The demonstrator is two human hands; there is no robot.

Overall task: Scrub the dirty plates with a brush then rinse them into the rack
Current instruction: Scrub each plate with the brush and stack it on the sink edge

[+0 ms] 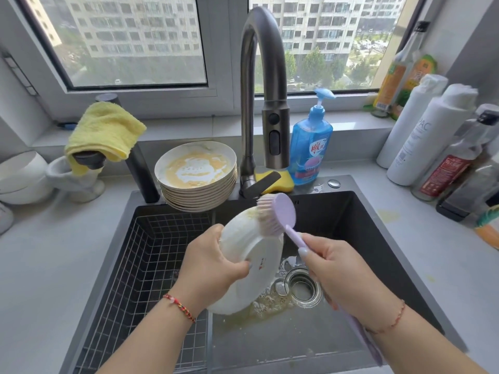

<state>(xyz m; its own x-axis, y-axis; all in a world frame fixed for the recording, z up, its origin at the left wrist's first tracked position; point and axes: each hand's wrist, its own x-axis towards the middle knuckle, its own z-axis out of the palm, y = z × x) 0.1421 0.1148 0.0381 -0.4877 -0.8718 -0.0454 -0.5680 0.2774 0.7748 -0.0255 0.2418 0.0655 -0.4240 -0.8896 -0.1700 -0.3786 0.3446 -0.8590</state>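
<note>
Over a dark kitchen sink [378, 238], a person's left hand [208, 265] holds a white plate [259, 255] tilted on edge, its underside turned toward the camera, the fingers curled round the rim in a firm grip. The right hand [337, 276] is wrapped round the handle of a lilac dish brush [278, 214], whose bristles press against the plate's upper edge, where a yellowish smear shows. The plate hangs above the sink's right-hand basin, just left of the steel drain strainer [303, 287], and suds and yellowish residue lie on the basin floor beneath it. A black wire rack [140, 265] fills the sink's left side. At the sink's back edge stands a stack of dirty plates [197, 182], the top one coated in yellow residue. A dark gooseneck faucet [264, 90] arches over the middle; to its right on the worktop [432, 265] sit a yellow sponge [280, 182] and a blue pump bottle of dish soap [310, 147]. A yellow cloth [105, 130] is draped over a second dark spout at left. Bottles [432, 136] crowd the right corner beneath the window [129, 41]. Both wrists wear thin red cord bracelets.
</note>
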